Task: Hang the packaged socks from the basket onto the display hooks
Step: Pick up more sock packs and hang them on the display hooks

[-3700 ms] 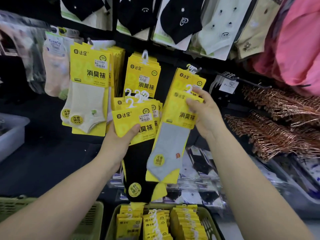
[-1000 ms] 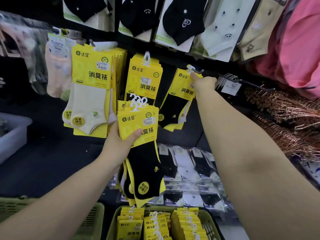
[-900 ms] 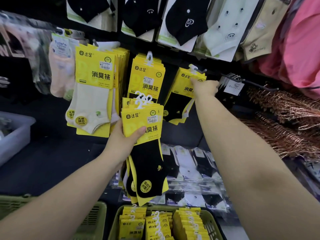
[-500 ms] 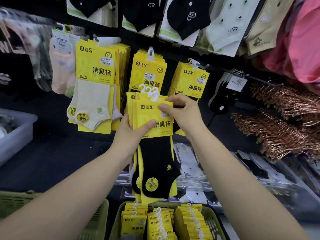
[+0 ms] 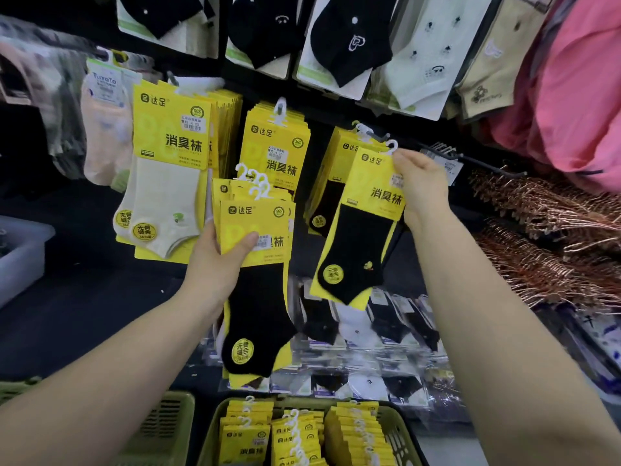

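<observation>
Pinches one sock pack in right hand near display hook; grips a stack in left hand.

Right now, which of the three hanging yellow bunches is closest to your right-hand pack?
The rightmost bunch, just behind the single pack the right hand pinches; the middle bunch and left bunch hang clear of it.

Head camera, close, facing forward-down at display hooks.
</observation>
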{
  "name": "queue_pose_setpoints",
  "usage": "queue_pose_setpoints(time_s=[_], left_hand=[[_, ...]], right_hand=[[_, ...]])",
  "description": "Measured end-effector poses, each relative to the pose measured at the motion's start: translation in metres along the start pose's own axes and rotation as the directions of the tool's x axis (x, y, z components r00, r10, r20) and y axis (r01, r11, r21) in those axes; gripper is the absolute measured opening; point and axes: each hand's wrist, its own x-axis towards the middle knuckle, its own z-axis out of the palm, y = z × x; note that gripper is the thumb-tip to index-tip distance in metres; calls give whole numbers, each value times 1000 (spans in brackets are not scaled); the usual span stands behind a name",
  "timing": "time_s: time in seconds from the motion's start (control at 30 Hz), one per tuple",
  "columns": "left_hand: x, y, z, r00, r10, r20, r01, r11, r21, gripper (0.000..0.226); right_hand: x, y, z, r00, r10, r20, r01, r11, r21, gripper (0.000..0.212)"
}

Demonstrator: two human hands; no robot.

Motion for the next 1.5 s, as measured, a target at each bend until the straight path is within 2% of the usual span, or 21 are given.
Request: queue_pose_setpoints(time_s=[0.17,0.23,0.3,0.33,0.37,0.43,0.47,0.5,0.57,0.6,0.63,0.73,0.83,0.93,1.0,1.1,1.17,1.23,1.33,1.43,1.5], left_hand=[[-3,-1,-1,1000,3,25,-2,1000,-26,33],[-4,-1,1,998,-13,60,15,999,-40,32],[-5,2,4,996,-21,89,24,999,-35,28],[-5,3,5,995,-19,98,23,999,-34,26],[-4,4,7,995,-18,103,22,999,-36,26],[-3,7,9,994,-21,106,27,998,-60,25],[-3,8,11,994,-27,102,35,996,-77,26],[-2,9,12,995,-33,96,42,995,-93,26],[-3,10,15,996,-34,87,44,992,-117,27],[-4,11,16,996,-28,88,38,992,-122,28],[-5,12,16,995,-19,97,31,992,-125,30],[-9,16,15,987,-36,157,60,986,-152,43],[-10,19,12,980,-87,180,124,972,-202,42],[-11,20,12,971,-93,222,144,964,-225,45],[-12,19,13,974,-74,213,121,968,-221,39],[-9,19,11,985,-69,160,102,973,-205,31],[-7,18,7,992,-40,119,56,990,-132,26],[-7,15,2,997,-18,81,24,997,-67,25],[-12,7,-2,997,-7,72,8,1000,-19,35],[-14,2,-8,996,-18,89,19,1000,-10,43],[-14,2,-10,995,-29,99,31,999,-19,42]], right_hand=[[23,-9,23,999,3,49,6,986,-169,12],[31,-8,28,999,18,37,-9,971,-237,18],[37,-9,32,999,3,-37,-13,960,-280,21],[37,-10,33,996,-10,-93,-22,943,-332,10],[35,-10,34,985,-28,-170,-43,916,-398,11],[13,-7,43,948,-119,-296,-37,882,-471,33],[-4,-4,51,947,-177,-268,37,889,-457,33],[-23,2,60,965,-201,-167,118,906,-407,29],[-64,15,74,981,-133,140,172,933,-317,29],[-80,20,77,959,-107,261,190,929,-318,36],[-88,24,77,940,-111,323,226,910,-347,41],[-88,23,67,931,-132,339,260,893,-366,32],[-84,18,56,923,-61,379,167,953,-254,16],[-79,18,45,909,-19,417,80,988,-129,16],[-72,17,36,931,-19,364,55,995,-88,18],[-48,15,16,996,13,92,-13,1000,-4,13],[-29,10,5,994,65,-88,-60,997,57,7],[-11,4,4,985,33,-172,-29,999,27,9],[10,-7,19,984,-25,-175,21,999,-26,13],[24,-12,32,996,15,-86,-22,997,-76,12],[34,-9,33,997,44,-71,-52,992,-111,22]])
